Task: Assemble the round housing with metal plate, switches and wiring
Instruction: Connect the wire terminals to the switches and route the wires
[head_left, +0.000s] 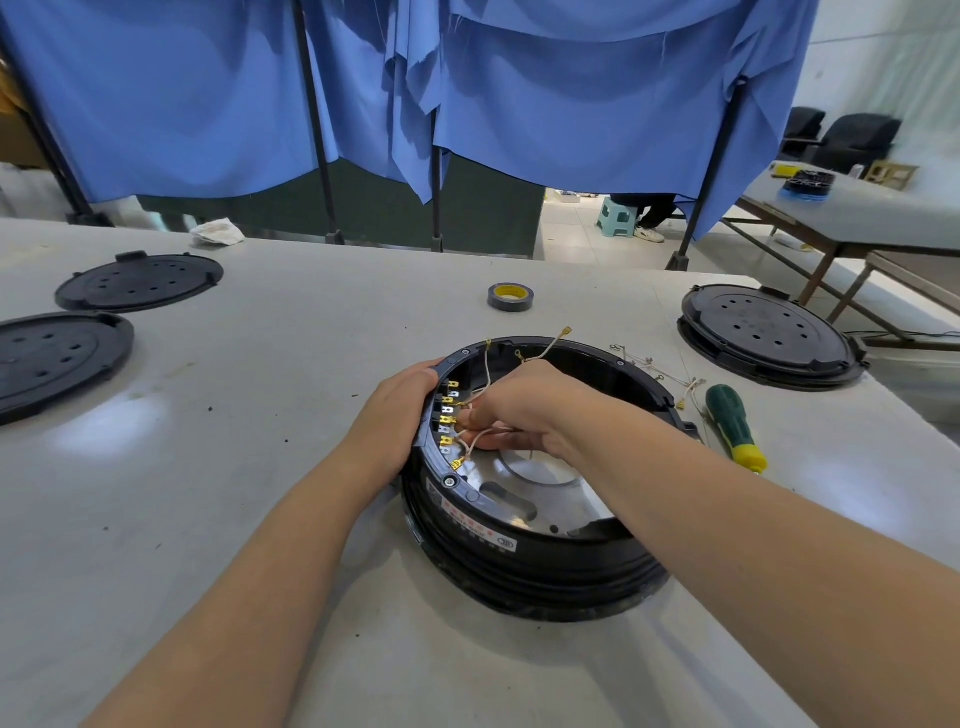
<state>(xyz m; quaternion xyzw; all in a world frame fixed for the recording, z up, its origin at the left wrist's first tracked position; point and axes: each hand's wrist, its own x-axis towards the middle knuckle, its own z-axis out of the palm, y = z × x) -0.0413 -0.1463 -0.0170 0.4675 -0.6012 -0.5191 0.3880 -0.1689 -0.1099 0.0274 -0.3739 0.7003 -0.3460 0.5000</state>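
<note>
My left hand (395, 415) grips the housing (524, 519) by its left rim. My right hand (519, 410) reaches inside, pinching a wire (480, 441) beside the terminals (449, 415). The plate (540, 483) lies on the bottom. I count three lids (140, 283), one tape roll (510, 296), one screwdriver (735, 427).

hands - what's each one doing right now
Left hand: grips the rim of the round black plastic housing.
Right hand: pinches a thin pale wire inside the housing.
</note>
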